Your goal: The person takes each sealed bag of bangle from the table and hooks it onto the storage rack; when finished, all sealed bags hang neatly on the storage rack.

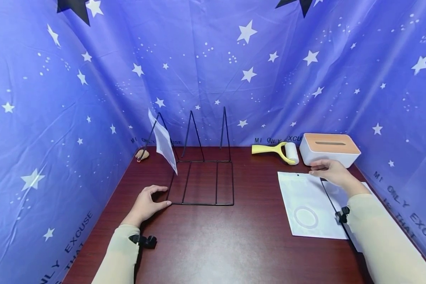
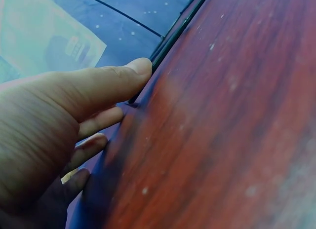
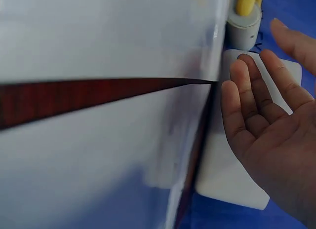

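Observation:
My left hand point(image 1: 146, 204) rests at the front left corner of a black wire rack point(image 1: 200, 204). Its thumb touches the wire, and the other fingers lie loosely beside the rack's left side. A thin white plastic pouch point(image 1: 164, 142) leans in the rack's leftmost upright. On the right, my right hand point(image 1: 330, 173) hovers by the upper edge of a flat white pouch point(image 1: 287, 197) with a small hole and a ring outline. Another white pouch point(image 1: 358, 244) lies partly under the right arm. The right wrist view shows the fingers point(image 3: 234, 110) extended, holding nothing.
Behind the right hand stands a white tissue box point(image 1: 326, 157) with an orange lid. A yellow-handled lint roller point(image 1: 275, 150) lies left of it. At the back left is a small tan object point(image 1: 142, 154). Starry blue curtains point(image 1: 198, 59) border the dark red table point(image 1: 227, 244).

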